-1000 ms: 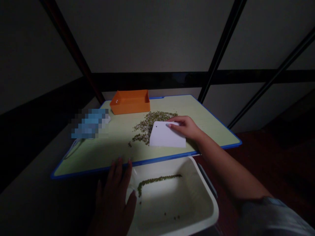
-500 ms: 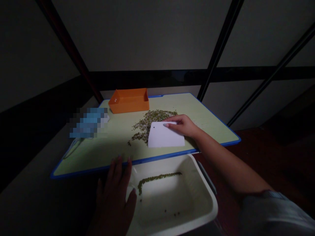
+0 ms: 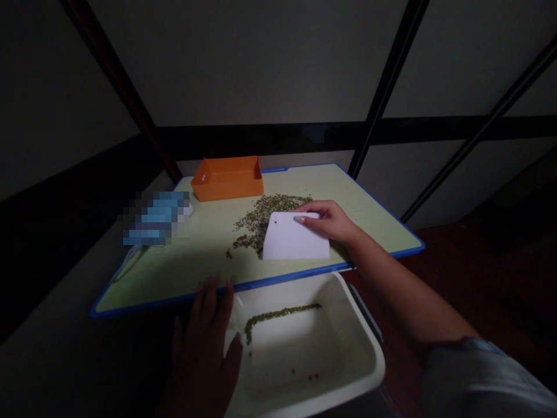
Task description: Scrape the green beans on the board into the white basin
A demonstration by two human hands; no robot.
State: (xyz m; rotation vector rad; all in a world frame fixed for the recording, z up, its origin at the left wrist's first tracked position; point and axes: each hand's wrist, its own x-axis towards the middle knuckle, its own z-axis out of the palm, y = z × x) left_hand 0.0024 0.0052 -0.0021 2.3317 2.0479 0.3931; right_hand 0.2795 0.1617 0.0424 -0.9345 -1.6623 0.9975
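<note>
My right hand [image 3: 328, 220] is closed on the top edge of a white plastic scraper [image 3: 293, 239], its thumb lying on the near face. The scraper stands tilted on the table, hiding part of a scattered layer of small green-brown beans or seeds [image 3: 256, 217]. Below the table's front edge is a white basin [image 3: 369, 371], with a line of the same seeds along its far inner side and a few loose ones on its bottom. My left hand [image 3: 209, 342] rests at the basin's left rim, fingers spread and holding nothing.
An orange box [image 3: 228, 187] stands at the back left of the pale green table [image 3: 369, 215], which has a blue edge. A blurred blue object [image 3: 156, 217] with a white cord lies at the table's left. Wall panels [image 3: 261, 64] rise behind.
My right hand has shifted slightly to the right and up with the scraper. My left hand, the basin and the orange box stay in place.
</note>
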